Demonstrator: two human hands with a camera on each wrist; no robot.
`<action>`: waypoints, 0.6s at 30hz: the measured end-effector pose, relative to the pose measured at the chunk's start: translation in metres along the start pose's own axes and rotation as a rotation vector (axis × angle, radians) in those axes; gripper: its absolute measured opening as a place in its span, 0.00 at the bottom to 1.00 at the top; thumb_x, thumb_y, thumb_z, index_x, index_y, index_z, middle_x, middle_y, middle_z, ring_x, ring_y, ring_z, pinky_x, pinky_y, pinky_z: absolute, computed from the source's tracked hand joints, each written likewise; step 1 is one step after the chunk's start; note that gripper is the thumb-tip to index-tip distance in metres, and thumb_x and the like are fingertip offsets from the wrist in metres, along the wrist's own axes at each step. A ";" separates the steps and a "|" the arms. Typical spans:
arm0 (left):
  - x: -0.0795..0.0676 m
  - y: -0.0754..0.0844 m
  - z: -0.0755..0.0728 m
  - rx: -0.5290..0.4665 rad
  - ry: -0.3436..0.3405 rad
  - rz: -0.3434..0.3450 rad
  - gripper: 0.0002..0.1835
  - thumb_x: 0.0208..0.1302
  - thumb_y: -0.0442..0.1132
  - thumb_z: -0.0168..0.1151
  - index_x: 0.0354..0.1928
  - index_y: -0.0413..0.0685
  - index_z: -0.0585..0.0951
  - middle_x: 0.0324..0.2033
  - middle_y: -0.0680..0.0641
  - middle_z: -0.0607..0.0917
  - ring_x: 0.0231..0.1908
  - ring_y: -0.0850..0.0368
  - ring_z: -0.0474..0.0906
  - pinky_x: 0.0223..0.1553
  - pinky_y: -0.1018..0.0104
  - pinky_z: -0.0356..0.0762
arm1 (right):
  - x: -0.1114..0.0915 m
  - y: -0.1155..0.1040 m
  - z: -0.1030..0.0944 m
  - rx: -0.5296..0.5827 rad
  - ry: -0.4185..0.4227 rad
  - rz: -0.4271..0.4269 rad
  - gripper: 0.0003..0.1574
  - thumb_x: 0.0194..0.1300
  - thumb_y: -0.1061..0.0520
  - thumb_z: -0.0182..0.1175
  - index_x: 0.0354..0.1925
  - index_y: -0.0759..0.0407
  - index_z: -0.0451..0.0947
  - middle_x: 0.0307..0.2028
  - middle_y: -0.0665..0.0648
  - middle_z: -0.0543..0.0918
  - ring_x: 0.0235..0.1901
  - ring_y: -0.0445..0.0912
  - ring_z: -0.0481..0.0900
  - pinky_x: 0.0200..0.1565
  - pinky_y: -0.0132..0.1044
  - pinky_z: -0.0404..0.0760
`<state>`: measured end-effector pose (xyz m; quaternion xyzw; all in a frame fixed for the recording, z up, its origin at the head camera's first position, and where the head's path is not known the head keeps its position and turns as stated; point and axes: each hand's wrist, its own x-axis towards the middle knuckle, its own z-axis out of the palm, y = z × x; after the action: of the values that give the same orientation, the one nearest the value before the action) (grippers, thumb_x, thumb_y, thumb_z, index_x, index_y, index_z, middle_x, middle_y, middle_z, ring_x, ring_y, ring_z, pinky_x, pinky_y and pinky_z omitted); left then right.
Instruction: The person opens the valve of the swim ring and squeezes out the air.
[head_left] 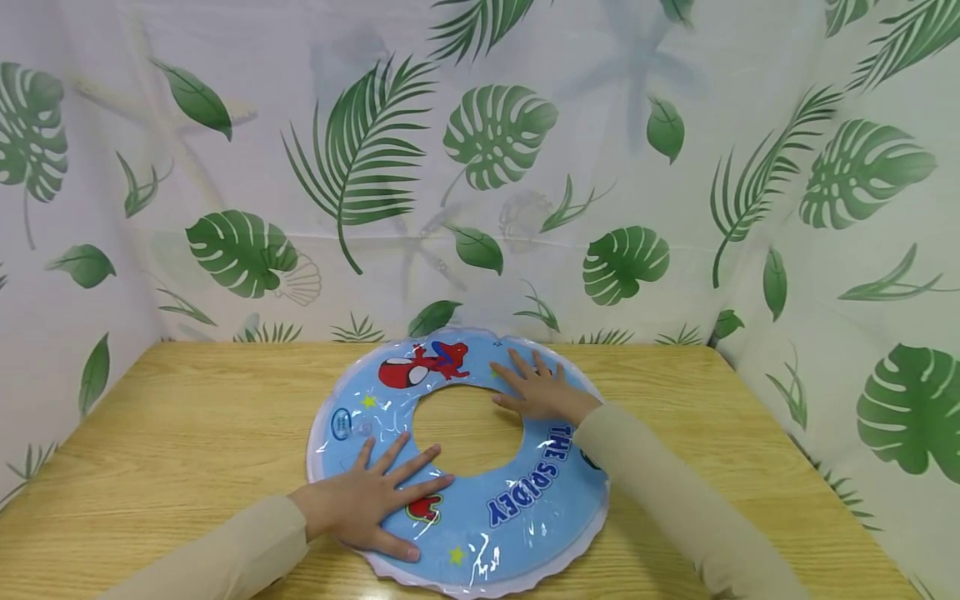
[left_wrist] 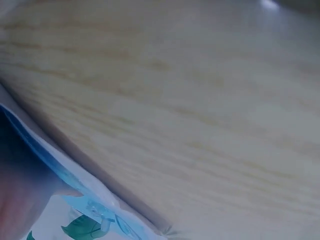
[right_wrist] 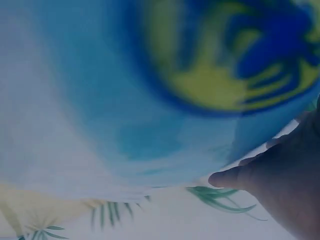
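A blue inflatable swim ring [head_left: 517,533] with a pale wavy rim lies flat on the wooden table. Red cartoon figures, yellow stars and the words "THE SPIDEY" are printed on it. My left hand [head_left: 367,500] rests with spread, straight fingers on its near left part. Across the hole, my right hand [head_left: 536,392] lies on the far right part, fingers spread, thumb at the inner edge. A clear valve [head_left: 363,427] shows on the ring's left side. In the right wrist view, a yellow and blue print on the swim ring [right_wrist: 150,140] fills much of the picture beside my fingers.
The wooden table [head_left: 187,433] extends to both sides of the ring. Behind it and at both sides hangs a white cloth [head_left: 525,217] printed with green leaves, meeting the table's back edge close to the ring.
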<state>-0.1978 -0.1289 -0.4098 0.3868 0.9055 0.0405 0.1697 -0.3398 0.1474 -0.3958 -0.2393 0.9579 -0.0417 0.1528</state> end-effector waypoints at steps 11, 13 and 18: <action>-0.001 0.001 -0.005 -0.031 0.017 -0.004 0.45 0.50 0.76 0.43 0.69 0.78 0.43 0.72 0.51 0.38 0.69 0.34 0.33 0.59 0.27 0.36 | -0.006 0.014 0.017 0.044 0.028 -0.033 0.38 0.69 0.35 0.34 0.71 0.42 0.39 0.72 0.57 0.35 0.69 0.64 0.30 0.61 0.69 0.33; -0.001 -0.001 -0.003 -0.048 0.047 0.009 0.45 0.50 0.76 0.44 0.69 0.77 0.44 0.72 0.49 0.39 0.69 0.34 0.34 0.58 0.26 0.37 | -0.006 0.014 0.018 0.052 0.022 -0.034 0.37 0.70 0.35 0.34 0.71 0.42 0.39 0.72 0.58 0.35 0.69 0.64 0.30 0.61 0.69 0.33; -0.001 -0.008 -0.001 -0.137 0.110 0.024 0.46 0.50 0.74 0.48 0.70 0.72 0.47 0.72 0.48 0.42 0.69 0.36 0.36 0.59 0.27 0.36 | -0.006 0.013 0.021 0.061 0.000 -0.023 0.37 0.70 0.35 0.32 0.71 0.41 0.38 0.72 0.56 0.34 0.69 0.63 0.30 0.61 0.69 0.33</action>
<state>-0.2025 -0.1351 -0.4106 0.3826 0.9038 0.1253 0.1452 -0.3342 0.1616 -0.4161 -0.2454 0.9534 -0.0728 0.1597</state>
